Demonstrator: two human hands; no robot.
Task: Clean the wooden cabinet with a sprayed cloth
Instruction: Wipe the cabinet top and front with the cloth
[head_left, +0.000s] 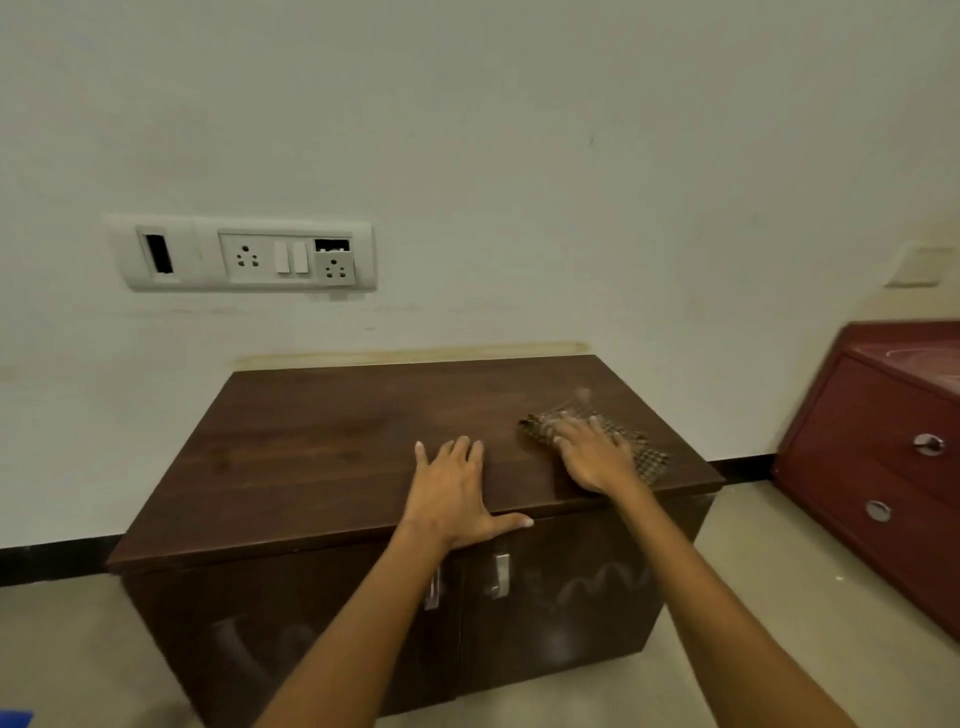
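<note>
Two bare forearms are seen reaching in from the bottom edge toward a low wooden cabinet (332, 452) set against a pale wall. Nearest the camera, chalky scrawls are made out on the two doors, beside the metal door handles (500, 574); one handle is partly hidden behind the left forearm. At the front edge of the top, the left hand (457, 493) is laid flat, fingers spread apart and thumb stretched along the lip, gripping nothing and apparently serving as a brace.

Farther back and to the right, the right hand (592, 457) is pressed palm-down on a patterned brown cloth (647, 457), fingers splayed over it rather than closed around it. The cloth is bunched under the palm, its long axis running from the fingertips diagonally toward the cabinet's right front corner. The unwiped stretch of the top lies to the left of the fingers, so a leftward sweep is judged to be called for, and the right hand is the one placed for it.

The cloth's far edge is blurred, and whether it is damp cannot be told. No spray bottle is in view. Beyond, a wall socket panel (244, 254) is seen; a red drawer unit (883, 441) is cut off at the right.
</note>
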